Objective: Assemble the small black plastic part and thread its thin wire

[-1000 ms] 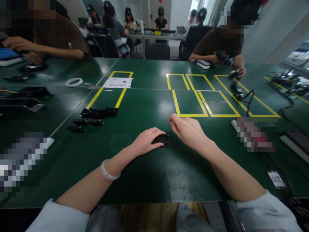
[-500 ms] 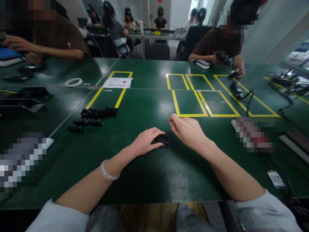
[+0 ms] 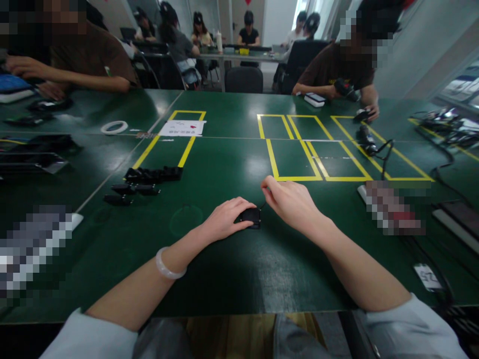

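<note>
Near the middle of the green table (image 3: 224, 169), my left hand (image 3: 230, 217) grips a small black block (image 3: 251, 216), thumb along its near side and fingers over its far side. The block lies on the tabletop. To its right, my right hand (image 3: 290, 199) is closed in a pinch. A thin dark strand or rod runs from between its fingertips to the block's far right corner; I cannot tell whether it is a wire or a tool. Left of my hands lie several black block-shaped parts (image 3: 153, 174), some in a row, others loose nearer me.
Yellow tape rectangles (image 3: 295, 178) mark the table. A paper sheet (image 3: 183, 128) and a white ring (image 3: 114, 127) lie at the left. A black corded tool (image 3: 366, 140) is at the right, near cables (image 3: 449, 129). Two co-workers sit across.
Both my hands stay almost exactly where they were, with the black block still in the left. Nothing else on the table has visibly moved.
</note>
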### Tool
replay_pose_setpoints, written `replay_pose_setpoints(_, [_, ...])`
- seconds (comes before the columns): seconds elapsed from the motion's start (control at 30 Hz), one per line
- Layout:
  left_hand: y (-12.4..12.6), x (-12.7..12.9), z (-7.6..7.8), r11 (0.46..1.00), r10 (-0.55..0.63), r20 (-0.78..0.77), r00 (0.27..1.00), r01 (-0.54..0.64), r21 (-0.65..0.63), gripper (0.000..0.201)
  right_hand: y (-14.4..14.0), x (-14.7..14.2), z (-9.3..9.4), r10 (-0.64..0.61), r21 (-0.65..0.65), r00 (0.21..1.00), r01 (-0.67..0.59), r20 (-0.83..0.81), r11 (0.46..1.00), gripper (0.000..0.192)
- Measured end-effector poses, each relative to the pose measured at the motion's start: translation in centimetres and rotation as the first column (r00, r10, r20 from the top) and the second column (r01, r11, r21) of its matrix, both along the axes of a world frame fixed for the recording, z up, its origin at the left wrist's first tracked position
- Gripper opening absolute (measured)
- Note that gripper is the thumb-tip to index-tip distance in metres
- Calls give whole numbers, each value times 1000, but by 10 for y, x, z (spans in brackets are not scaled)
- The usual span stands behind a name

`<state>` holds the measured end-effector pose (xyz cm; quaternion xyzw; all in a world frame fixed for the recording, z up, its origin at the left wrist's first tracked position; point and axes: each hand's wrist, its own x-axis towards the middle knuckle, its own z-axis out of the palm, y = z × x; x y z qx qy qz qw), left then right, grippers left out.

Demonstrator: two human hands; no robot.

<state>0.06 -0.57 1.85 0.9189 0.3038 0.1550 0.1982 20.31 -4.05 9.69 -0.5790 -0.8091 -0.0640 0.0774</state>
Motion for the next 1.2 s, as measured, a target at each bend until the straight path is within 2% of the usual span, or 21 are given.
replay_pose_setpoints(0.2, [1, -1, -2, 1000, 2, -7, 1000, -2, 1, 37, -2, -1, 3, 16, 4, 998, -16, -58, 1000, 25])
replay_pose_setpoints(0.4, [0, 0, -1, 1000, 1, 6, 1000, -1, 3, 36, -1, 0, 2, -31, 9, 999, 31, 34, 999, 36])
replay_pose_setpoints(0.73, [1, 0, -2, 1000, 0, 6, 1000, 0, -5, 37, -2, -1, 4, 15, -3, 999, -16, -30, 1000, 27])
replay_pose_setpoints(0.9, [1, 0, -2, 1000, 1, -5, 1000, -1, -4, 37, 0, -1, 1, -21, 18, 999, 20, 47, 1000, 38])
replay_pose_setpoints(1.2, [0, 0, -1, 1000, 5, -6, 1000, -5, -11, 37, -2, -2, 2, 21, 19, 1000, -20, -18, 1000, 25])
